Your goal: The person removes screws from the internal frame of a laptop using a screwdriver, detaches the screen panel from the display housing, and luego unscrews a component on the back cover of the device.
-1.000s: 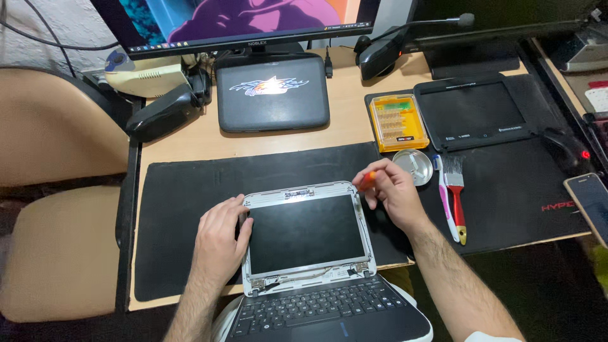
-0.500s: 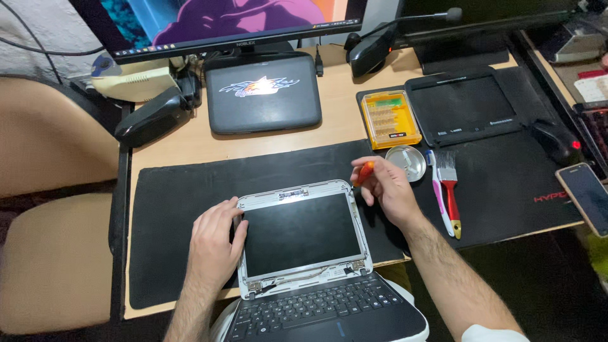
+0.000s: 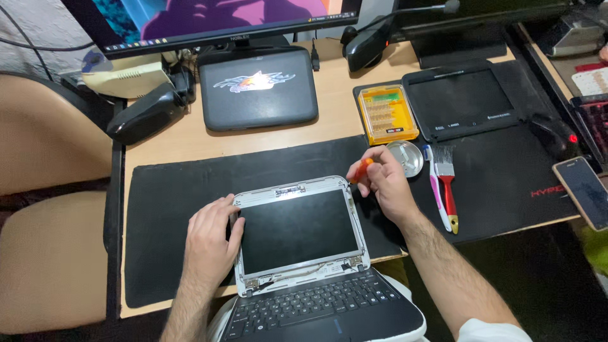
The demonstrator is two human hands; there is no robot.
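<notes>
left hand (image 3: 209, 244): spread flat, fingers on laptop screen (image 3: 296, 229) left edge | right hand (image 3: 386, 185): pinching orange screwdriver (image 3: 361, 170) at screen's top-right corner | round metal dish (image 3: 405, 158) just right

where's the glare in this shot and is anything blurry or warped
Head view: glare on the top bezel of the small laptop screen and on the closed laptop lid; the monitor is bright and saturated; both hands, left and right, are sharp; desk edges bow slightly toward the corners, and the lower right is dark.
</notes>
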